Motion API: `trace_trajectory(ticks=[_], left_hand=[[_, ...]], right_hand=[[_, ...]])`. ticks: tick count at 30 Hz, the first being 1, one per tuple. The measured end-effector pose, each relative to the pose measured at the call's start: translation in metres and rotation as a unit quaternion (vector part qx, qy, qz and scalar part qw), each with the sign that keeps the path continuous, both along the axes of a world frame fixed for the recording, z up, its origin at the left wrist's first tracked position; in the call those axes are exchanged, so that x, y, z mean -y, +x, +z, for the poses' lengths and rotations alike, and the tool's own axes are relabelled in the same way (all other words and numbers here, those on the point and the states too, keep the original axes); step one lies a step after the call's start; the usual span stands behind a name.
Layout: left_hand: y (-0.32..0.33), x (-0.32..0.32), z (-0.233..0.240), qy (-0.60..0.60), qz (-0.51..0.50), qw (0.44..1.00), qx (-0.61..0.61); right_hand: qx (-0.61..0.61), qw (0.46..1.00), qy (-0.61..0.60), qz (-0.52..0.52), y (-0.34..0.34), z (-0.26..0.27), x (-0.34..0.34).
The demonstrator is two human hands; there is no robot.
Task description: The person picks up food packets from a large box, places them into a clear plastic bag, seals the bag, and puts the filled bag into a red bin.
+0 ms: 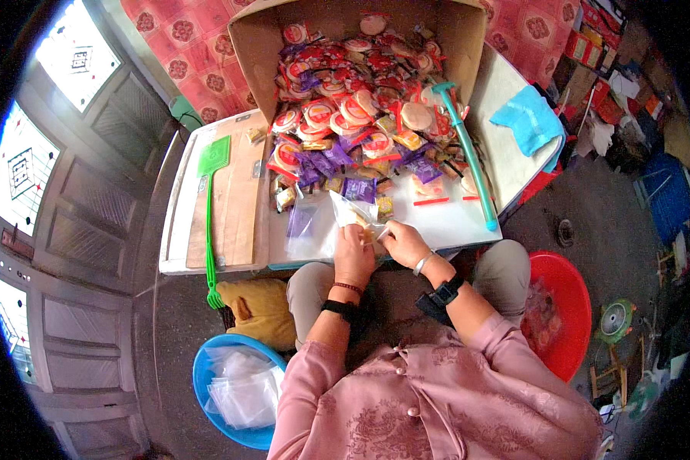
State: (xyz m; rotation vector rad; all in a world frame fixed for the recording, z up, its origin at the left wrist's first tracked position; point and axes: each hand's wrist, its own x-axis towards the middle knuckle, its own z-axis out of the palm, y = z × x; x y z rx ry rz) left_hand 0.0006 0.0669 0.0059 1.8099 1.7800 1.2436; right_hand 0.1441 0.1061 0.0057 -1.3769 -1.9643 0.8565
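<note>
At the front edge of the white tabletop, my left hand grips a small clear plastic bag. Something pale and yellowish sits in it, partly hidden by my fingers. My right hand pinches the bag's other side near its edge. Flat clear bags lie just left of my left hand. Beyond both hands spreads a heap of wrapped snacks: round biscuits in red-edged wrappers, purple packets and small yellow packets. The heap spills from a cardboard box tipped toward me.
A teal stick with a crosswise head leans over the heap's right side. A green fly swatter lies on a wooden board. A blue cloth hangs at right. Blue basin with clear bags and red basin flank my legs.
</note>
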Motion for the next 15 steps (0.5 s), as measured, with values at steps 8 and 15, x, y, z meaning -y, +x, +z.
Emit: trace_trajectory(ticks=[8,15], left_hand=[[0.0,-0.007,0.007,-0.041,0.056,0.998,-0.014],[0.0,-0.014,0.011,-0.127,0.112,0.984,-0.062]], right_hand=[[0.024,0.998,-0.008,0.053,-0.001,0.008,0.005],[0.091,0.988,-0.022,0.121,-0.002,0.012,0.008]])
